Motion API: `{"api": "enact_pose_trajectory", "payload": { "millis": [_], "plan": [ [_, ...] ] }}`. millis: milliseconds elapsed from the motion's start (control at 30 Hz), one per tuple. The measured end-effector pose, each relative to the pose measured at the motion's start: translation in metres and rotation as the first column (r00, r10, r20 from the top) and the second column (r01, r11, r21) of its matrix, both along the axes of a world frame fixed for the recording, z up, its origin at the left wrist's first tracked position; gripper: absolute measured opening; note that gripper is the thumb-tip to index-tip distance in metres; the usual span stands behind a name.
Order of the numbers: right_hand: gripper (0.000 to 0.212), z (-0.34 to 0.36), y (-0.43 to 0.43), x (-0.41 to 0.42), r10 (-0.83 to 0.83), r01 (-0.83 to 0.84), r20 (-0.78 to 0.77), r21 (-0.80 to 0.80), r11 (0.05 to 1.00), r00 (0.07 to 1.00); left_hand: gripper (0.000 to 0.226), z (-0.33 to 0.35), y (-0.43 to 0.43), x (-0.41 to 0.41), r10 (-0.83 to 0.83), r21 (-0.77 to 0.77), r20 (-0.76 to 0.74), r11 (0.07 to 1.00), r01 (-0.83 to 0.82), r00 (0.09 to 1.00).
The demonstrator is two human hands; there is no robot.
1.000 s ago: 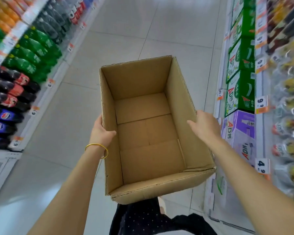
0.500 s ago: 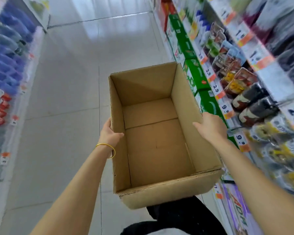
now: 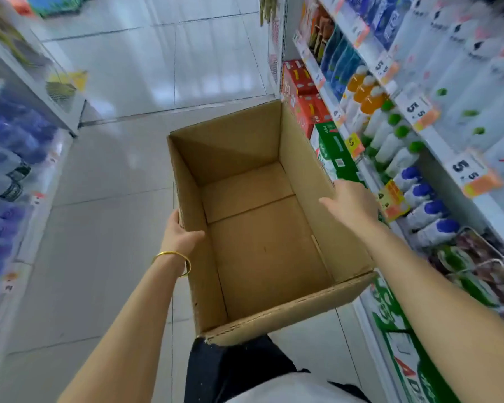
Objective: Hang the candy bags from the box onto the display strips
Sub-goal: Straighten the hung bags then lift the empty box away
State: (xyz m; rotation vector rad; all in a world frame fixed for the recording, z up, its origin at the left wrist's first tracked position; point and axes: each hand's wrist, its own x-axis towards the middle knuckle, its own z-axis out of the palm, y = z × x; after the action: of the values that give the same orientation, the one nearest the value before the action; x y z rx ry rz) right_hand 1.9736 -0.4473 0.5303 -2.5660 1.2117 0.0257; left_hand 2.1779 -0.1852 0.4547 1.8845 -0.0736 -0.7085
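We held the empty cardboard box [image 3: 262,228] mid-frame, our left hand [image 3: 181,235] gripping its left wall and right hand [image 3: 351,203] clasping the right wall, keeping it level; no candy bags showed inside.

White tiled floor [image 3: 122,175]. Right shelves [image 3: 437,141]: orange bottles [image 3: 367,96], green-capped bottles [image 3: 390,135], blue-capped bottles [image 3: 425,207], red cartons [image 3: 300,91], price tags [image 3: 419,112]. Left: blurred blue packs [image 3: 9,158].

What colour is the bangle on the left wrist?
Gold; the bangle shows clearly in the head view, just below the left hand.
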Motion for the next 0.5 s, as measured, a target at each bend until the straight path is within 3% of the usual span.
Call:
{"api": "enact_pose_trajectory", "payload": {
  "millis": [333, 500],
  "plan": [
    [0.031, 0.000, -0.275, 0.286, -0.200, 0.200, -0.036, 0.000, 0.980, 0.979, 0.082, 0.024, -0.317, 0.321, -0.181, -0.025, -0.004, 0.983, 0.181, 0.984],
    [0.035, 0.002, -0.410, 0.469, -0.141, 0.141, -0.005, 0.036, 0.989, 0.990, 0.086, 0.024, -0.436, 0.490, -0.120, 0.019, -0.012, 0.993, 0.120, 0.993]
  ]
}}
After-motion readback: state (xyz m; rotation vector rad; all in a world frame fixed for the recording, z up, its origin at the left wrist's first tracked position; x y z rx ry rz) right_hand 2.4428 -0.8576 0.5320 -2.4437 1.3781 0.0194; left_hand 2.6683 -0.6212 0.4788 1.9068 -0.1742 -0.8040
